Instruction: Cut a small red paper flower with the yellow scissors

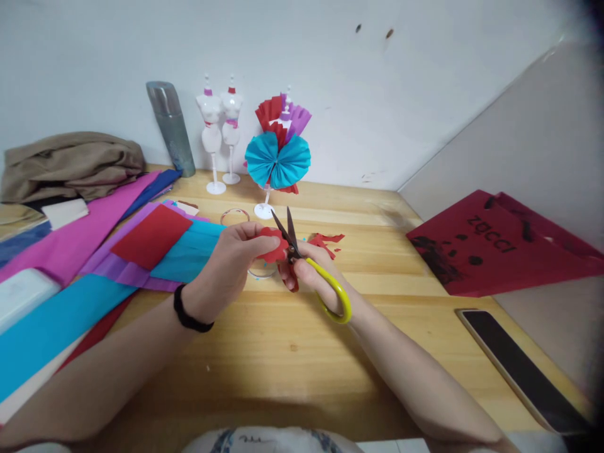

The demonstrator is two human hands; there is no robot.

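Between its thumb and fingers, my left hand (231,267) pinches a small red paper piece (272,245) with a scalloped edge. My right hand (318,274) is closed on yellow-handled scissors (346,308), whose dark blades are parted and point up and away, close to the red piece's right side. A strip of red paper (293,280) hangs below the scissors by my right fingers. Red paper scraps (328,242) lie on the wooden table (292,365) just beyond my right hand.
Coloured paper sheets (184,251) cover the left side. Behind stand a bottle (172,129), two white mannequins (212,135) and one dressed in pleated paper (278,160). A ring (234,217) lies mid-table. At right are a red bag (500,245) and a phone (519,365).
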